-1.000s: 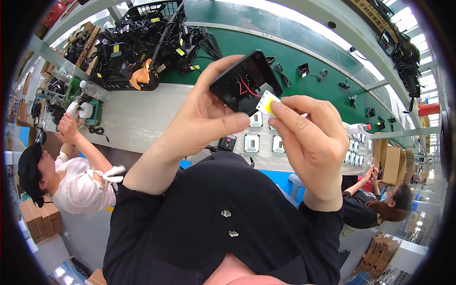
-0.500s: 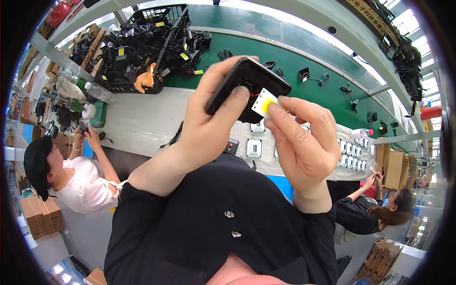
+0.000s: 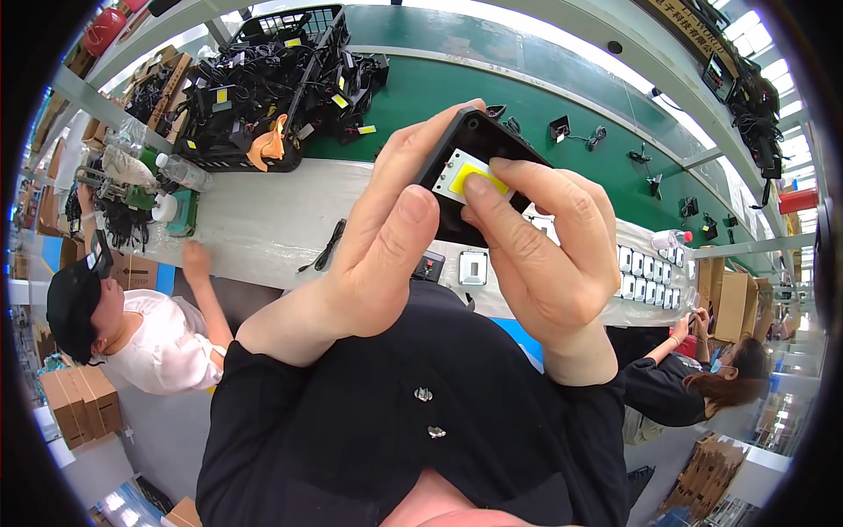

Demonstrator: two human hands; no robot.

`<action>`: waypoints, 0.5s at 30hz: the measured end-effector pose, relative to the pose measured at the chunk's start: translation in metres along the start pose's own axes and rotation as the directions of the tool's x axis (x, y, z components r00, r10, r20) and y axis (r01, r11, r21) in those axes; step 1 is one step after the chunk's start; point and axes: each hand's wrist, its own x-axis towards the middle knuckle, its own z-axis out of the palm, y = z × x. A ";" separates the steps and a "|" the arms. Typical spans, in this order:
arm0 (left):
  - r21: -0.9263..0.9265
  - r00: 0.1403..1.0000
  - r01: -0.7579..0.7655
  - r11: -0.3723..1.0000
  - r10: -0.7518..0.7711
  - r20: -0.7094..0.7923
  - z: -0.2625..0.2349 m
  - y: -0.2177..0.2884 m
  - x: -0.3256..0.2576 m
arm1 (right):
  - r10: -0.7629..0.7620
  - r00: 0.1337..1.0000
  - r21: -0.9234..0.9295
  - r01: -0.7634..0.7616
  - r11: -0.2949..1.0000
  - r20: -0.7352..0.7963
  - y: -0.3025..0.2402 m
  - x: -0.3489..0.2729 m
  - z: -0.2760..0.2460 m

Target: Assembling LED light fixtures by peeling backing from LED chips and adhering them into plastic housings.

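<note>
A black lamp housing [image 3: 450,223], tilted with its hollow side toward me, is held up over the bench by my left hand [image 3: 373,237]. The fingers wrap behind its left side and the thumb stands along the near edge. Inside the hollow lies a white LED board [image 3: 445,178] with a yellow square on it. My right hand [image 3: 562,255] pinches this board, the thumb over the yellow part and a fingertip at its upper edge. Part of the board and the housing's right end are hidden behind my right fingers.
A black crate [image 3: 263,162] heaped with cabled lamp parts stands at the far left, an orange glove on its rim. Several square reflectors [image 3: 472,268] sit on the bench. Cabled parts [image 3: 559,130] lie along the green belt [image 3: 457,88]. One co-worker [image 3: 158,338] is at left, another [image 3: 676,386] at right.
The LED board has moved from above the housing's edge into its hollow and turned flatter. My left thumb has lifted out of the hollow. The left co-worker's hands have moved apart.
</note>
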 end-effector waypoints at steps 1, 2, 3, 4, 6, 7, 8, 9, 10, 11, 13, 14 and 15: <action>0.000 1.000 0.003 1.000 -0.003 0.002 0.000 0.000 -0.001 | -0.007 1.000 -0.005 0.007 1.000 0.011 0.000 -0.001 -0.001; -0.018 1.000 0.016 1.000 -0.016 0.000 0.001 0.000 -0.001 | -0.015 1.000 -0.010 0.015 1.000 0.022 0.000 -0.001 -0.001; -0.035 1.000 0.031 0.999 -0.031 -0.002 0.002 0.001 -0.002 | -0.013 1.000 -0.011 0.013 1.000 0.021 0.000 -0.002 0.000; -0.034 0.999 0.033 0.999 -0.033 0.000 0.004 0.001 -0.002 | -0.017 1.000 -0.008 0.017 1.000 0.022 0.000 -0.002 0.000; -0.107 0.999 0.020 0.994 -0.023 -0.031 0.010 0.003 -0.002 | -0.015 1.000 -0.008 0.015 1.000 0.020 0.003 -0.001 0.001; -0.106 0.999 0.023 0.994 -0.026 -0.027 0.010 0.005 -0.002 | -0.018 0.999 0.017 0.017 1.000 0.044 0.005 -0.001 0.000; -0.124 0.998 0.057 0.991 -0.060 -0.017 0.008 0.007 -0.002 | -0.020 0.998 0.040 0.017 0.999 0.068 0.007 -0.001 -0.001; -0.142 0.996 0.091 0.986 -0.092 -0.006 0.007 0.008 -0.002 | 0.016 0.993 0.038 -0.021 0.999 0.119 0.007 -0.003 -0.003; -0.141 0.995 0.095 0.986 -0.096 0.000 0.007 0.010 -0.003 | 0.022 0.993 0.034 -0.026 0.999 0.116 0.009 -0.005 -0.005; -0.114 0.989 0.149 0.982 -0.150 0.000 0.006 0.011 -0.002 | 0.000 0.990 -0.009 0.001 1.000 0.140 0.014 -0.006 -0.004; -0.094 0.973 0.208 0.974 -0.216 -0.078 0.001 0.006 -0.002 | 0.056 0.989 -0.074 -0.046 0.996 0.136 0.011 -0.012 0.000; -0.102 0.959 0.248 0.963 -0.259 -0.113 0.002 0.006 0.001 | 0.057 0.990 -0.074 -0.048 0.996 0.132 0.012 -0.014 0.002; -0.112 0.942 0.287 0.951 -0.301 -0.149 0.003 0.006 0.002 | 0.056 0.990 -0.043 -0.051 0.998 0.132 0.013 -0.016 0.003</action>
